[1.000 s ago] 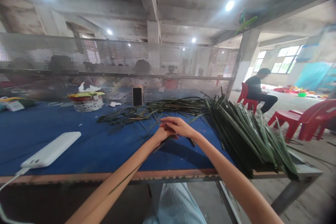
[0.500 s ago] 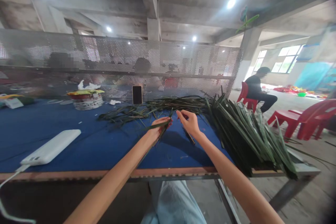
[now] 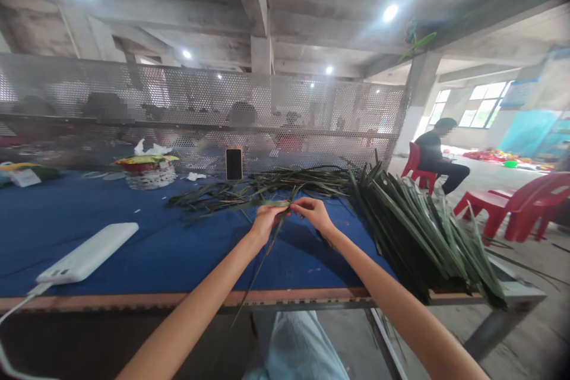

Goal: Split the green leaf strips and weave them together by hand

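My left hand [image 3: 266, 218] and my right hand [image 3: 314, 214] meet above the blue table [image 3: 133, 249], both pinched on one long green leaf strip [image 3: 269, 204]. The strip bends at my fingers and its loose end trails down past the table's front edge. A thick stack of long green leaves [image 3: 418, 225] lies just right of my right hand. A looser scatter of thin leaf strips [image 3: 267, 187] lies beyond my hands.
A white power bank [image 3: 86, 260] with a cable lies at the left. A phone [image 3: 233, 164] leans on the perforated metal screen [image 3: 200, 107]. A small basket [image 3: 149, 171] stands at the back left. Red chairs [image 3: 512, 199] and a seated person [image 3: 439, 151] are at the right.
My hands have come together again on the leaf strip, and the strip now lies folded level between my fingers. My right hand moved left toward the left hand.
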A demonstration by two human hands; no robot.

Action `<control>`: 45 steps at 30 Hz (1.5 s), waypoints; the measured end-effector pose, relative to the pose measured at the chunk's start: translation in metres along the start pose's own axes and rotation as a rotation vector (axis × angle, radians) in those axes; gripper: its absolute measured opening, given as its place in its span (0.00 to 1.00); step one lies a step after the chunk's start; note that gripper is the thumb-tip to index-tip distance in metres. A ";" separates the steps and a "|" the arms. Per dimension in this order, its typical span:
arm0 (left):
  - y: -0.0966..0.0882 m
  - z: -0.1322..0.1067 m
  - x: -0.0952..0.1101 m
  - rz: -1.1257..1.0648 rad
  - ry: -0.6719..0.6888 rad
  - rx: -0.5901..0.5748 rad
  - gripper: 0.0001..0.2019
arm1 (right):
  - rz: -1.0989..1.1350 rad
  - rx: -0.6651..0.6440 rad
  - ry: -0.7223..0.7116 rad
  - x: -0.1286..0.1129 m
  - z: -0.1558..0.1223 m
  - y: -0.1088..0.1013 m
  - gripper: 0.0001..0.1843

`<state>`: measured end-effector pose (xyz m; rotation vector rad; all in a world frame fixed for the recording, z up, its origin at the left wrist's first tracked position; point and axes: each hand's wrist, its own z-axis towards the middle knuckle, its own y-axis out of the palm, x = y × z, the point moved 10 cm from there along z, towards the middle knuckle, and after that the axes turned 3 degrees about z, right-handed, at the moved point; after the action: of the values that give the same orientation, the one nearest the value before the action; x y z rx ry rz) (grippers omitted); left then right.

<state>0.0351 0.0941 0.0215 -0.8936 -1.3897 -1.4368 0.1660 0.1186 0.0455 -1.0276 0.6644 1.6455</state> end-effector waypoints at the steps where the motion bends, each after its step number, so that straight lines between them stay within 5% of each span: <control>1: 0.001 0.000 0.000 0.022 0.004 -0.016 0.09 | 0.006 0.003 0.007 0.000 0.000 0.000 0.19; 19: 0.011 -0.008 0.012 0.155 0.068 -0.064 0.14 | 0.060 -0.031 0.033 0.002 -0.003 0.004 0.19; 36: 0.001 0.001 0.012 0.154 0.139 -0.009 0.15 | 0.059 -0.052 0.043 0.012 -0.001 0.006 0.21; 45: 0.010 -0.005 0.010 0.140 0.068 -0.072 0.16 | 0.107 -0.003 0.097 0.011 -0.004 0.003 0.21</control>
<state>0.0416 0.0880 0.0335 -0.9603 -1.2080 -1.4044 0.1636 0.1193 0.0335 -1.0957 0.7937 1.6966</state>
